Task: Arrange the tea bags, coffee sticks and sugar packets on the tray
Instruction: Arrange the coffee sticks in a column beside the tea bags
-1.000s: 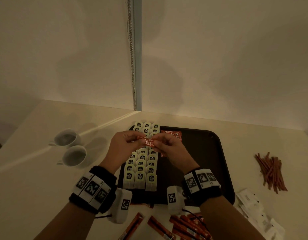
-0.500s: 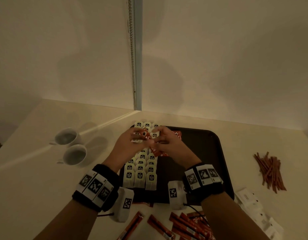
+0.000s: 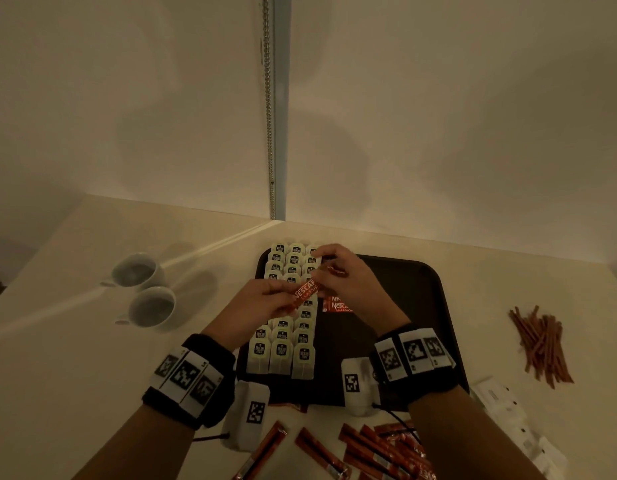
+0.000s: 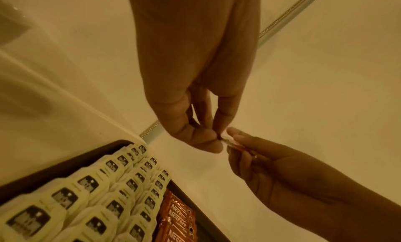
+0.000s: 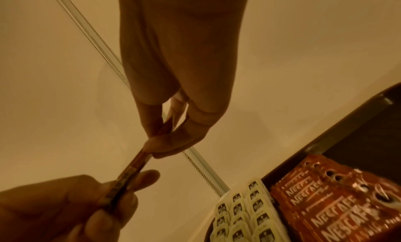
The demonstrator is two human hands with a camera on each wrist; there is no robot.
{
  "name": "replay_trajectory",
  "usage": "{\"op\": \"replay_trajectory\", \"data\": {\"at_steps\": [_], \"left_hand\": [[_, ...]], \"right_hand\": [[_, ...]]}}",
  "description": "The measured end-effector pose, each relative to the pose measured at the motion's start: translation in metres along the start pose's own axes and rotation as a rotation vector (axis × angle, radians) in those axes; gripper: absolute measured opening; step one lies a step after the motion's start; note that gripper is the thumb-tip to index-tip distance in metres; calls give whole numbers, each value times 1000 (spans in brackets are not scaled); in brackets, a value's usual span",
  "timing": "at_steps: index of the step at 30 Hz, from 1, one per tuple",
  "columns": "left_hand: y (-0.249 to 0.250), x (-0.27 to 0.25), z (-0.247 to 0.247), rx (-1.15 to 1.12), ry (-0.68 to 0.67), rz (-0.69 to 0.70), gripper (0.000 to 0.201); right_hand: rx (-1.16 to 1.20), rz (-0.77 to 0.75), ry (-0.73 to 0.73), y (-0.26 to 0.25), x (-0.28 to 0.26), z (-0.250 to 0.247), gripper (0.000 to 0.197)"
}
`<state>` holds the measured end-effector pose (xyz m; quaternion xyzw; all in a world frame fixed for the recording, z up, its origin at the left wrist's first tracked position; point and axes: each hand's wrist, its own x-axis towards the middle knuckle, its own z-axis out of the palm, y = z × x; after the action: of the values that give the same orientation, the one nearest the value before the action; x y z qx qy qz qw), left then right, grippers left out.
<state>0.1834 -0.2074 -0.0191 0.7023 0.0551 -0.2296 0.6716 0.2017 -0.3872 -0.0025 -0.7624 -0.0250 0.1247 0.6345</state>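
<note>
You see two white cups (image 3: 146,289) side by side on the pale worktop (image 3: 75,341), and a beaded cord (image 3: 268,98) hanging down the wall corner.

surface: pale table (image 3: 75,341) | on it: dark tray (image 3: 435,306); two white cups (image 3: 144,292) left of tray; loose coffee sticks (image 3: 376,448) at near edge; thin brown sticks (image 3: 542,344) at right; white packets (image 3: 511,420) near right corner

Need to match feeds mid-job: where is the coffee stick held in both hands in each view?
Head: coffee stick at centre, above the tea bags.
Left wrist: only an edge shows, centre-right.
Right wrist: left of centre, edge-on.
Shared landmark: the tea bags.
</note>
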Motion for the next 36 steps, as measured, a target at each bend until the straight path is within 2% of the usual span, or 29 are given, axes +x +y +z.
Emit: {"op": "replay_trajectory", "data": {"at_steps": [3, 6, 9, 11, 14, 18, 21, 24, 26, 28, 31, 36], "left_hand": [[2, 0, -2, -20, 94, 68, 23], [1, -3, 4, -21, 147, 165, 21], [-1, -2, 10, -55, 189, 200, 22], [-2, 0, 11, -112, 191, 200, 21], [-1, 1, 9, -150, 179, 201, 22], [3, 7, 7, -21, 143, 199, 23], [3, 8, 5, 81, 100, 213, 28], [-5, 0, -7, 160, 80, 169, 36], [-15, -10, -20, 178, 112, 141, 30], [-25, -22, -35, 177, 150, 112, 19], [-44, -42, -56, 188, 189, 53, 16], [-78, -77, -82, 143, 300, -38, 18]], "right_hand": [[58, 36, 46, 10, -3, 2, 13], [127, 57, 100, 16, -6, 4, 13], [133, 77, 90, 13, -7, -2, 9], [107, 67, 81, 11, -8, -8, 8], [129, 83, 7, 9, -8, -17, 16], [-126, 48, -22, 12, -6, -29, 17], [-188, 33, -3, 25, -4, -42, 16], [-244, 94, 123, 51, -7, -60, 14], [-330, 160, 196, 74, -11, -71, 14], [-397, 240, 212, 96, -16, -77, 14], [-409, 339, 212, 123, -22, -78, 14], [-428, 362, 230, 138, -17, -67, 16]]}}
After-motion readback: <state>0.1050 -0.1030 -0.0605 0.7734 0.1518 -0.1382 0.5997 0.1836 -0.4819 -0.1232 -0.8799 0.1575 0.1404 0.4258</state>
